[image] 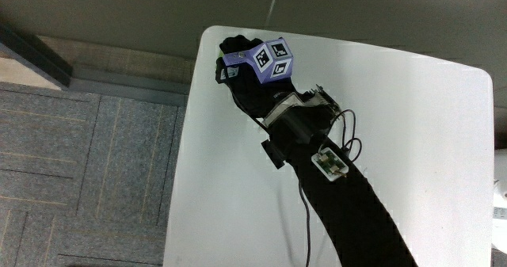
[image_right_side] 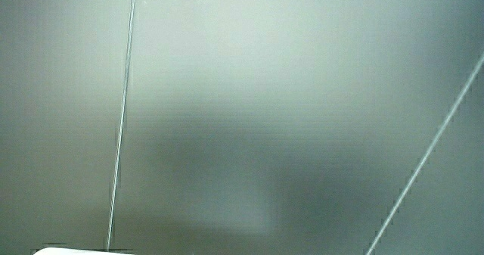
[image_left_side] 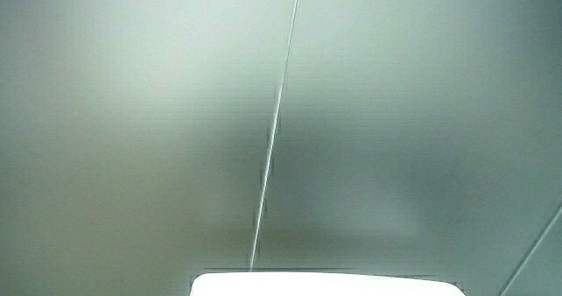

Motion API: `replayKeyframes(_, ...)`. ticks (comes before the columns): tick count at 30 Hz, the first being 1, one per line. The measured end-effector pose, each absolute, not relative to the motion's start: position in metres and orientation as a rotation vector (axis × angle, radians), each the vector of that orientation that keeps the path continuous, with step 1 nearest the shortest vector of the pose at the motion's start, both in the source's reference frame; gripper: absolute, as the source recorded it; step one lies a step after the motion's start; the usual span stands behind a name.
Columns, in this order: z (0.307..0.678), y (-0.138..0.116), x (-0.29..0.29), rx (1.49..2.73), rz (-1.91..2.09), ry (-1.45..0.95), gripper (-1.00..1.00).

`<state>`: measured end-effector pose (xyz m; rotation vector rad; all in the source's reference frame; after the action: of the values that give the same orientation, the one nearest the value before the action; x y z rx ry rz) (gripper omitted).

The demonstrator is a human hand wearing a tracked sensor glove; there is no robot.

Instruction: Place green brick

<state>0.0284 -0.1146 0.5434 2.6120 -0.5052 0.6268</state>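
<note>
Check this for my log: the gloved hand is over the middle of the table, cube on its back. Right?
Not the middle: the main view shows the hand over the table near its corner and edge. The cube is on its back, as stated. The side views show mostly pale wall.

No words, brands or numbers can be read anywhere. The only markings are black-and-white square code patterns on the faces of the purple cube (image: 268, 59) strapped to the back of the gloved hand (image: 247, 73); they carry no legible letters or digits.
</note>
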Motion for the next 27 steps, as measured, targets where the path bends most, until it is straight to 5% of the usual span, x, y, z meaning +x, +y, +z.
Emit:
replayKeyframes(14, 0.56, -0.111, 0.04, 2.569, 0.621, -0.414, 0.0)
replayKeyframes(27, 0.563, -0.107, 0.041, 2.561, 0.583, -0.435, -0.48)
